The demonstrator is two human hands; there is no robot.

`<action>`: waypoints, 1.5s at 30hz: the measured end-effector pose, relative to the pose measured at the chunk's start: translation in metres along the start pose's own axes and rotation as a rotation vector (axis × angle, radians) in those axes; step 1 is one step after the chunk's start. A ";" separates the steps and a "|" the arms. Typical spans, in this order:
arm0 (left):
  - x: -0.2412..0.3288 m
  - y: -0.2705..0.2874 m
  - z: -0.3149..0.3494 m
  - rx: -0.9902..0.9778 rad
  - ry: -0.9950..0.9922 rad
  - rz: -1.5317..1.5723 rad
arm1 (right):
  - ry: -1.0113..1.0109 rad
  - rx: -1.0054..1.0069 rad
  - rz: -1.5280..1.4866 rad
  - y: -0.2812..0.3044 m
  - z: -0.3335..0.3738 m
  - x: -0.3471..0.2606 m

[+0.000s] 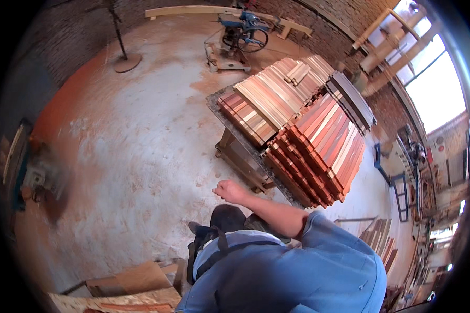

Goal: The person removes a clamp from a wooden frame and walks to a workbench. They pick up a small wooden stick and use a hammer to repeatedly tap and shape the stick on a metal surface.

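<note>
My right hand (pixel 230 191) hangs over the floor in front of my body, its fingers curled in and nothing visible in them. It touches nothing. My bare right forearm comes out of a blue short sleeve. To the right of that hand stands a table (pixel 230 121) loaded with wood strips. Pale, light-brown strips (pixel 274 88) cover its far part. Reddish strips (pixel 326 141) are stacked in several layers on the near part, their ends facing me. My left hand is out of view.
A blue machine with a wheel (pixel 251 37) stands beyond the table. A post on a round base (pixel 126 63) is at the far left, another machine (pixel 36 180) at the left. Boards (pixel 141 279) lie at the lower left; planks (pixel 377 237) are at the right, near a blue frame (pixel 400 197).
</note>
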State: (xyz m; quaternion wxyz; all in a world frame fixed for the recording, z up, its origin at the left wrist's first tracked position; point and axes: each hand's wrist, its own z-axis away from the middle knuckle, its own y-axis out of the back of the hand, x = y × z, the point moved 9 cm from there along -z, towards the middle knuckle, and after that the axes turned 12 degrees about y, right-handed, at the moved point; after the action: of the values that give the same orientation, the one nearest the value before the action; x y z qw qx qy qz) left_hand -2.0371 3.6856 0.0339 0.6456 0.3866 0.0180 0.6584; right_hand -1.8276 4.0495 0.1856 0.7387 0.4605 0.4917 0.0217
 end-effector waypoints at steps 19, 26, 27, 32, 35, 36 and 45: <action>0.245 0.088 -0.246 -0.352 -0.112 -0.533 | -0.415 0.457 -0.387 0.062 -0.208 0.135; 0.356 0.142 -0.374 -0.539 -0.686 -1.112 | -0.865 0.877 -0.668 0.033 -0.059 0.165; 0.384 0.151 -0.401 -0.570 -0.904 -1.195 | -0.940 1.021 -0.771 0.027 -0.027 0.151; 0.596 0.095 -0.548 -0.667 -0.314 -0.497 | -1.166 1.642 -1.321 -0.091 0.034 0.097; 0.698 0.020 -0.458 -0.733 -0.391 -0.497 | -1.049 1.895 -1.481 -0.112 0.031 0.089; 0.721 -0.005 -0.430 -0.765 -0.423 -0.505 | -0.939 1.973 -1.505 -0.106 0.028 0.098; 0.743 -0.179 -0.323 -0.762 -0.270 -0.435 | -0.258 2.515 -1.487 -0.029 0.049 0.195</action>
State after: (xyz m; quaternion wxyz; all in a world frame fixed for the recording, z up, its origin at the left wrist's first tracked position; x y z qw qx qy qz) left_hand -1.9606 4.5104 0.0748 0.8614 0.1915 -0.2290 0.4109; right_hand -1.7029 4.0950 0.0317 -0.2619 0.4317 0.2374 -0.8299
